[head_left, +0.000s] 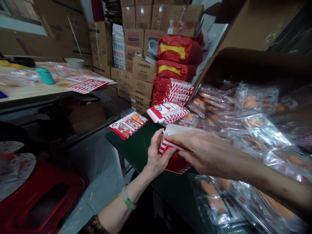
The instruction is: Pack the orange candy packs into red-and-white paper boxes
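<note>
A red-and-white striped cardboard box (pixel 179 162) is held tilted over the dark green table, its white flap (pixel 179 129) raised at the open end. My left hand (pixel 156 156) is closed round the box's left end, thumb on the front and fingers behind. Across the opening lies my right hand (pixel 202 148), with its thumb against the front and its fingers reaching over or into the top edge. Those fingertips are hidden, as is whatever the box contains. Beyond my left hand, a printed flat box (pixel 129 124) rests on the table, and a stack of folded boxes (pixel 168 112) sits beside it.
Clear plastic packs with orange pieces (pixel 258 130) pile up on the right, before a large open carton (pixel 243 61). More striped boxes (pixel 180 89) stand behind. At left are another table (pixel 29 94) and a red stool (pixel 48 195). Cartons (pixel 143 70) line the back.
</note>
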The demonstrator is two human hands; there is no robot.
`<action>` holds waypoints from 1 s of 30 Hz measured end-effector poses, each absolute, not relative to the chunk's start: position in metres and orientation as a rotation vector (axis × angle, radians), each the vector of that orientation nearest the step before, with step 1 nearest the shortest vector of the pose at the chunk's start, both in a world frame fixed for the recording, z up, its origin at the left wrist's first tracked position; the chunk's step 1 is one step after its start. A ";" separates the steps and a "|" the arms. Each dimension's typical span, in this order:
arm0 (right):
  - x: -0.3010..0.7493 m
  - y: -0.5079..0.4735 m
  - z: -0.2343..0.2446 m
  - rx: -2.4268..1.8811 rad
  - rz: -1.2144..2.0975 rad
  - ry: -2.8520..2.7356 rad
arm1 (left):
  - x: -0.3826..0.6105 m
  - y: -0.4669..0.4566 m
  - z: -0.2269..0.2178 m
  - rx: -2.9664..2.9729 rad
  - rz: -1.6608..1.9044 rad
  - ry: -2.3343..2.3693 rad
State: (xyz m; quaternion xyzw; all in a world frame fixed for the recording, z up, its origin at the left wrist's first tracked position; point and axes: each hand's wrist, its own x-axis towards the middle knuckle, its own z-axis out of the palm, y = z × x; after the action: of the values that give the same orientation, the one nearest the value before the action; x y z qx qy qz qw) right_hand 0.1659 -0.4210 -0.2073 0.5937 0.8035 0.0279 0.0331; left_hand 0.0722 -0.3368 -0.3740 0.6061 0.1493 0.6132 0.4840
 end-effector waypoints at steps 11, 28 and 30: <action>0.159 -0.393 -0.210 2.115 -0.666 2.306 | 0.072 -0.322 -0.372 1.724 1.605 0.222; 0.202 -0.444 -0.241 1.937 0.440 2.559 | 0.074 -0.322 -0.353 1.710 1.566 0.381; 0.201 -0.444 -0.250 2.033 0.442 2.679 | 0.076 -0.321 -0.350 1.706 1.602 0.406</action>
State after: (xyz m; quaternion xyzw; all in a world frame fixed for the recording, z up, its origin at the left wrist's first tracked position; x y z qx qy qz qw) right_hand 0.2009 -0.4445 -0.2503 0.5947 0.7836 0.1292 -0.1250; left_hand 0.0757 -0.3213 -0.3501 0.6660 0.1587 0.6256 0.3740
